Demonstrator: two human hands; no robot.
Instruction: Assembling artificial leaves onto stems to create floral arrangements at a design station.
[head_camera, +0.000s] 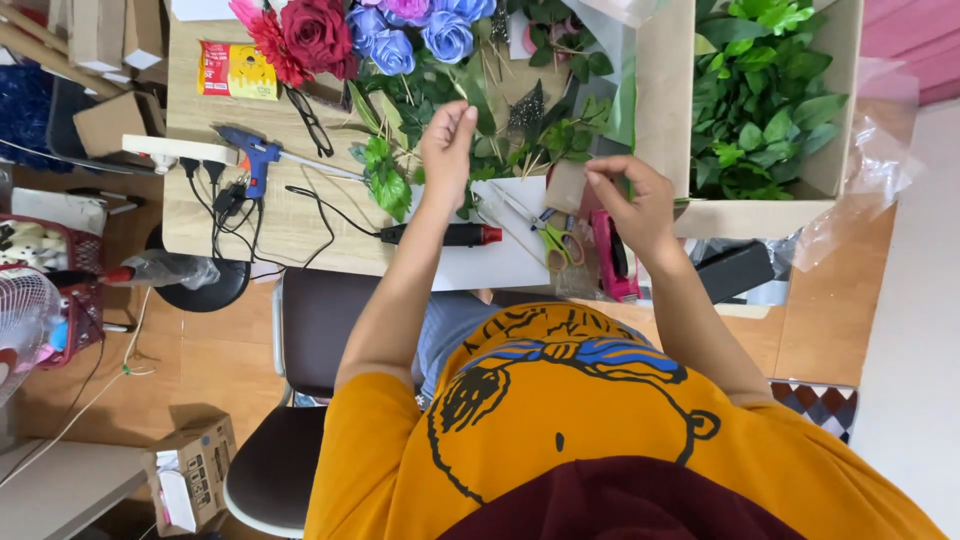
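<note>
My left hand (447, 150) is up over the table (290, 215), fingers (462, 117) pinched together on what looks like a thin green stem (462, 92) — it's too fine for me to be sure, but the tips are closed tight at the edge of the leafy pile. That stem sits among the green leaves (392, 180), just below the blue roses (420, 30) and the dark red rose (318, 35).

My right hand (635, 205) hovers near the front edge of the table, thumb and forefinger curled in close, right by a small brown card piece (566, 187) — touching it or just beside it, I can't tell. Under that hand lie green-handled scissors (560, 240) and a pink tool (612, 255).

Off to my left, a blue glue gun (255, 158) rests on the wood. A box of green foliage (760, 90) stands to my right.
</note>
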